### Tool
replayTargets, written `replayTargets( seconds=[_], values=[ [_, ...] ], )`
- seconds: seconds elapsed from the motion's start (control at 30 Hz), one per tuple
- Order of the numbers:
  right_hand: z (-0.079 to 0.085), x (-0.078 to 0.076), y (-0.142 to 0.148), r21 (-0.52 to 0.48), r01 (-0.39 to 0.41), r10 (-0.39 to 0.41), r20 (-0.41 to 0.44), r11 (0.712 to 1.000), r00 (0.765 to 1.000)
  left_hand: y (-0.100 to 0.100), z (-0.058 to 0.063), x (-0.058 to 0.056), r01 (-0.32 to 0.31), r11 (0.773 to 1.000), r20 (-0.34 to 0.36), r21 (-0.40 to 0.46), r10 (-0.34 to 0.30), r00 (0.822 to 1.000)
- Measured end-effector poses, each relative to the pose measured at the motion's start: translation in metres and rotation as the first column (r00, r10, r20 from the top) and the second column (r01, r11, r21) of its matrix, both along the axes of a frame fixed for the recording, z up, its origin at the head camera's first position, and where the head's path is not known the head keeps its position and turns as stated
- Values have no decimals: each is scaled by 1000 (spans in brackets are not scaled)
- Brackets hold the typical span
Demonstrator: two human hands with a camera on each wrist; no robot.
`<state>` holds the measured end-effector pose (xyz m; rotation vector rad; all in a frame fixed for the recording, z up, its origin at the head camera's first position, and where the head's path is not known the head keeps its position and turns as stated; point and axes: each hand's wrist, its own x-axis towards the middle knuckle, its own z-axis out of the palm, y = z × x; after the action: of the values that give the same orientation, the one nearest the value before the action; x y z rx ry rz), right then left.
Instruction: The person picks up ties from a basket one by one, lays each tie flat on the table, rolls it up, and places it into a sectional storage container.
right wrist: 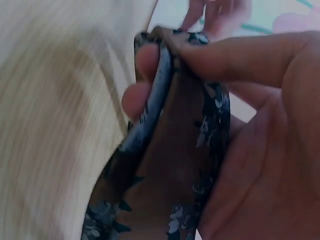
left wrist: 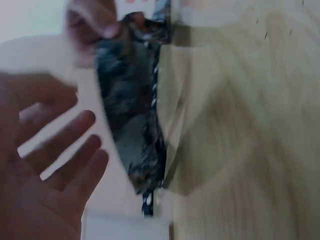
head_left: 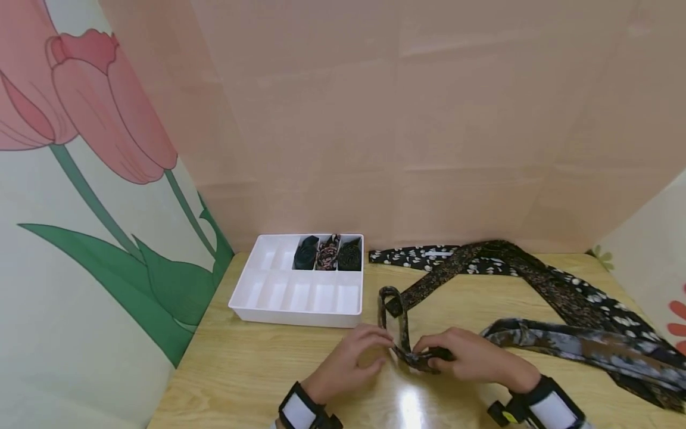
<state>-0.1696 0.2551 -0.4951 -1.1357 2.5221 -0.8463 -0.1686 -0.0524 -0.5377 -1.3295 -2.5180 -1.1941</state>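
Note:
A dark necktie with a grey-and-brown floral print (head_left: 579, 347) stands on edge on the table, its front end bent into a tall narrow loop. My right hand (head_left: 474, 356) pinches the folded tie between thumb and fingers near the base of that loop. In the right wrist view, the tie's brown lining side (right wrist: 172, 125) runs down from the pinch along my palm. My left hand (head_left: 351, 362) is beside the loop's left side. From the left wrist view, its fingers (left wrist: 75, 140) are spread and loosely bent, apart from the tie.
A white divided tray (head_left: 297, 319) stands behind my left hand, with three rolled ties (head_left: 327, 255) in its back right compartments. Two more ties lie at the back right: a black one with white flowers (head_left: 399, 256) and a dark small-patterned one (head_left: 445, 271) crossing it.

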Motion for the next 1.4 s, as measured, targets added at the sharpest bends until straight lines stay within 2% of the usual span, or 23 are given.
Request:
replayTargets(
  seconds=[0.13, 0.23, 0.3, 0.43, 0.5, 0.6, 0.7, 0.77, 0.87, 0.97, 1.07, 1.2, 1.3, 1.4],
  values=[
    [3, 10, -6, -82, -98, 101, 44, 992, 994, 15, -1, 2, 107, 986, -40, -129, -113, 993],
    [6, 14, -7, -127, -116, 127, 83, 985, 988, 19, 1, 3, 110, 973, -87, -204, -130, 988],
    [7, 17, -6, -133, -93, 106, 96, 987, 990, 18, 1, 2, 83, 970, -130, -227, -115, 985],
    [5, 24, 8, -88, 43, -40, 32, 995, 999, 6, 4, 0, 20, 974, -150, -227, -55, 987],
    [-1, 27, 21, -54, 137, -139, -44, 989, 989, -5, 9, 0, -21, 972, -115, -236, -6, 993],
    [-12, 31, 45, -34, 269, -271, -132, 963, 953, -21, 13, 0, -100, 960, -72, -262, 84, 994],
    [-25, 30, 75, 6, 388, -379, -193, 922, 905, -37, 20, 2, -177, 935, -21, -309, 179, 984],
    [-33, 28, 95, 72, 460, -435, -224, 885, 872, -49, 25, 3, -225, 913, -21, -341, 231, 973],
    [-44, 26, 125, 182, 544, -479, -305, 819, 823, -65, 32, 3, -289, 876, -53, -385, 292, 955],
    [-54, 26, 147, 220, 605, -513, -359, 765, 779, -81, 34, -1, -343, 841, -94, -419, 336, 937],
    [-61, 26, 160, 198, 633, -540, -372, 748, 755, -96, 30, -8, -380, 817, -100, -434, 375, 922],
    [-65, 25, 170, 203, 666, -583, -348, 718, 735, -117, 14, -16, -434, 787, -83, -440, 445, 892],
    [-68, 25, 179, 215, 683, -618, -303, 698, 726, -131, 2, -17, -491, 758, -79, -430, 510, 856],
    [-71, 30, 190, 230, 705, -648, -281, 671, 708, -143, -5, -15, -563, 712, -75, -420, 591, 803]
  ],
)
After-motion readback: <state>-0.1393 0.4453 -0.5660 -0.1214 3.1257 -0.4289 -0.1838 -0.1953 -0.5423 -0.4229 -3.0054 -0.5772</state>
